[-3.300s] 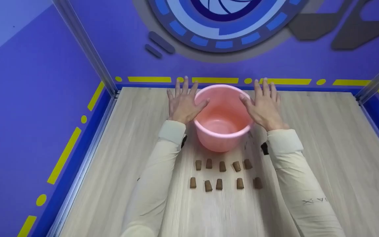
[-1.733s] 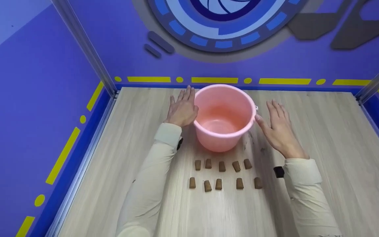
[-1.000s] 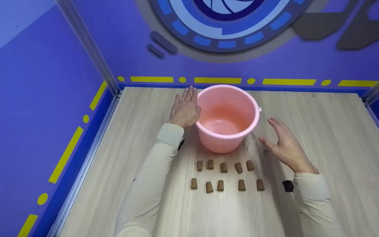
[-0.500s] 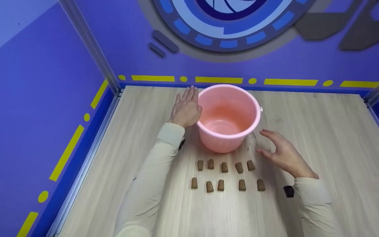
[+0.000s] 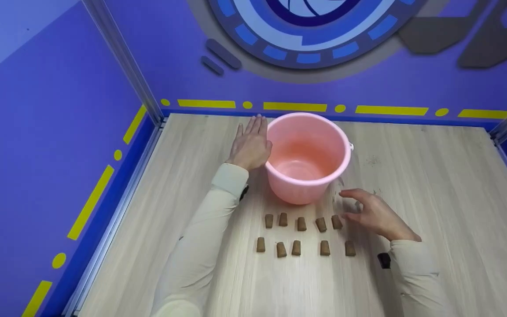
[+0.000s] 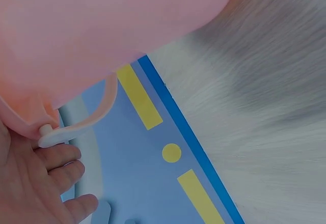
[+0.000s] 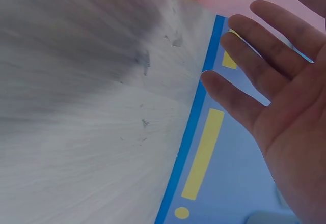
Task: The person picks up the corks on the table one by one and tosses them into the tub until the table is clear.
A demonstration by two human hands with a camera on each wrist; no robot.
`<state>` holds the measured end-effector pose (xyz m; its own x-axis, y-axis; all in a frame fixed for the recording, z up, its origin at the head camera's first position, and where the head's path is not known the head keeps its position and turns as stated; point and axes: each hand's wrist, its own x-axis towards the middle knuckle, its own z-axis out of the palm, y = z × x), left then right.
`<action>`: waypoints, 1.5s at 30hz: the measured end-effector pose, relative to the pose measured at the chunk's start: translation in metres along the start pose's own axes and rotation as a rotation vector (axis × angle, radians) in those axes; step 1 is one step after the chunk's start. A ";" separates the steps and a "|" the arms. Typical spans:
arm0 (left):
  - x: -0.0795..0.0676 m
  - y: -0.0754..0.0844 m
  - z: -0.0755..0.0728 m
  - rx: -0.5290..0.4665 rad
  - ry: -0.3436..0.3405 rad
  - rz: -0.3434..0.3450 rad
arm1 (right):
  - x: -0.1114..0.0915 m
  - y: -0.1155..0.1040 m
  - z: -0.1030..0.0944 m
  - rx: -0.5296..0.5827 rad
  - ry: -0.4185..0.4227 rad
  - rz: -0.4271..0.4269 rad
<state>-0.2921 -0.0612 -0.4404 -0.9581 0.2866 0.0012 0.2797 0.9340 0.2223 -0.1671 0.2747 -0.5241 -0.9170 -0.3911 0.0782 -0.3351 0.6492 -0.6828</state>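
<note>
A pink bucket stands upright towards the back of the wooden table. My left hand touches its left rim, fingers extended forward; in the left wrist view that hand lies beside the white handle. My right hand hovers right of the corks, holding nothing, thumb and forefinger apart. Its thumb tip is close to a tapered brown cork at the right end of the back row. In the right wrist view the right hand shows its palm and spread fingers.
Several more brown corks lie in two loose rows before the bucket, among them a cork and a cork in the front row. Blue-purple panels wall the table at back and sides. Dark specks mark its right part.
My right hand has left the bucket's right side and come nearer and lower, to the right end of the back cork row. The left hand's fingers have drawn together at the rim.
</note>
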 end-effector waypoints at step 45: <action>0.000 0.000 0.000 0.016 0.000 0.001 | -0.001 0.021 0.028 0.051 -0.128 -0.040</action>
<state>-0.2920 -0.0615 -0.4407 -0.9578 0.2874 0.0017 0.2815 0.9371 0.2065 -0.1670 0.2705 -0.5591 -0.8668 -0.4985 0.0149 -0.3566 0.5987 -0.7172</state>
